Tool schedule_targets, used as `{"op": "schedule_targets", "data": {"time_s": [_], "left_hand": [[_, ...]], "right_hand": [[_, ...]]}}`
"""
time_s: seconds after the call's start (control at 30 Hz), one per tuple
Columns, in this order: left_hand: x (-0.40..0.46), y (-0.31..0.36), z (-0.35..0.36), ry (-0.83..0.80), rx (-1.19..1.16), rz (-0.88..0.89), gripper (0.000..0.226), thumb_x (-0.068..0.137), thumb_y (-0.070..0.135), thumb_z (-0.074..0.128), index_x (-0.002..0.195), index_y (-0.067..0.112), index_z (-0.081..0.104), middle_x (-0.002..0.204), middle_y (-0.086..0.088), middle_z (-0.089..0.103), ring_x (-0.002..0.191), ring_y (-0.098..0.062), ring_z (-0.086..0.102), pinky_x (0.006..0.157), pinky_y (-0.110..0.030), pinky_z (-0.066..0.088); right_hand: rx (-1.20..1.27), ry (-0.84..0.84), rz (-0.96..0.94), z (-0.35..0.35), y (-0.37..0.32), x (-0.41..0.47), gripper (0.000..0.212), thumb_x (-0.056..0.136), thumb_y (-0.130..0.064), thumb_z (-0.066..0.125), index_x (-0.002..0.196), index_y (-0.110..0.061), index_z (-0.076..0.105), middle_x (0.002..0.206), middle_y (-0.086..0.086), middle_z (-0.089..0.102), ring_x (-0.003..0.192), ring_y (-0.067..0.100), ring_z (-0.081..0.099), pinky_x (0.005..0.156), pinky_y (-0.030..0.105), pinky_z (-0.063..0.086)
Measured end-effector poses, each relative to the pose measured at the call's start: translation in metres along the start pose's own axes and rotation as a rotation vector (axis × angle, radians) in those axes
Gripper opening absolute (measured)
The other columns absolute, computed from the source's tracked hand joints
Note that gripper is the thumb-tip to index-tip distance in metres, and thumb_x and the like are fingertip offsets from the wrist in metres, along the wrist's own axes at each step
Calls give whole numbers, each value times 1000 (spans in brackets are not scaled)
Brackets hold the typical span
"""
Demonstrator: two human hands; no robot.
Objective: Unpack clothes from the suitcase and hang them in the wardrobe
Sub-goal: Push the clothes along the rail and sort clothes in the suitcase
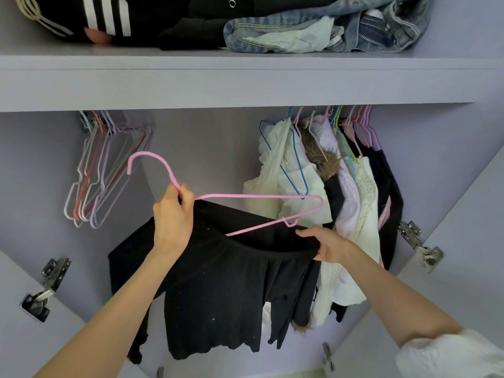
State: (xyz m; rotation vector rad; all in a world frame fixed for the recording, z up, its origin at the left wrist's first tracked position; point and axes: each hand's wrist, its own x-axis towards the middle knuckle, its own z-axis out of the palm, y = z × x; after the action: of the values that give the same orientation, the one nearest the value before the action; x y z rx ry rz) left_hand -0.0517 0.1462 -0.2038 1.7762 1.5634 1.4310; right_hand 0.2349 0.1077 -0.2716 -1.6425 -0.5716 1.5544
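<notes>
A black garment hangs in front of the open lilac wardrobe. A pink wire hanger is threaded partly into its top opening. My left hand grips the hanger at the neck, just below the hook, together with the garment's left edge. My right hand pinches the black fabric at the right end of the opening, just below the hanger's right shoulder. The suitcase is out of view.
Several empty wire hangers hang at the left of the rail. White, lilac and black clothes hang at the right. The shelf above holds folded dark clothes and denim. Door hinges stick out on both sides.
</notes>
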Motion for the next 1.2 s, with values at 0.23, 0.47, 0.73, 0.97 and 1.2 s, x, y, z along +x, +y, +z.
{"op": "schedule_targets", "data": {"time_s": [0.23, 0.47, 0.73, 0.97, 1.2], "left_hand": [[-6, -10, 6, -9, 130, 90, 25, 98, 14, 38, 80, 2, 52, 56, -4, 40, 44, -14, 35, 45, -25, 32], [-16, -18, 15, -23, 360, 248, 21, 93, 7, 49, 77, -2, 58, 56, -7, 45, 47, -22, 43, 57, -42, 45], [-22, -4, 30, -130, 479, 417, 19, 87, 3, 60, 68, 0, 58, 52, -1, 38, 39, -17, 34, 44, -28, 34], [-3, -2, 12, -141, 257, 193, 24, 97, 14, 43, 77, 4, 53, 57, -6, 45, 44, -18, 39, 46, -30, 33], [2, -4, 2, -168, 160, 102, 38, 100, 23, 36, 81, -3, 56, 53, -4, 39, 43, -15, 30, 44, -31, 29]], "right_hand": [[218, -22, -31, 3, -15, -6, 12, 87, -7, 55, 84, -11, 65, 78, 9, 70, 75, 24, 65, 56, 27, 56], [46, 186, -152, 20, -30, -15, 31, 88, 1, 53, 63, -14, 41, 39, -5, 27, 30, 6, 21, 32, 13, 19], [-232, 3, -357, 83, -53, -54, 22, 88, 2, 45, 68, -6, 50, 51, 3, 42, 34, 11, 42, 38, 21, 39], [-597, -373, -313, 89, -64, -73, 10, 95, -13, 53, 98, -4, 52, 76, 16, 68, 66, 23, 70, 62, 30, 58], [-1613, 212, -907, 96, -66, -66, 38, 93, -40, 50, 65, -15, 55, 70, -3, 43, 73, 20, 46, 65, 28, 32]]}}
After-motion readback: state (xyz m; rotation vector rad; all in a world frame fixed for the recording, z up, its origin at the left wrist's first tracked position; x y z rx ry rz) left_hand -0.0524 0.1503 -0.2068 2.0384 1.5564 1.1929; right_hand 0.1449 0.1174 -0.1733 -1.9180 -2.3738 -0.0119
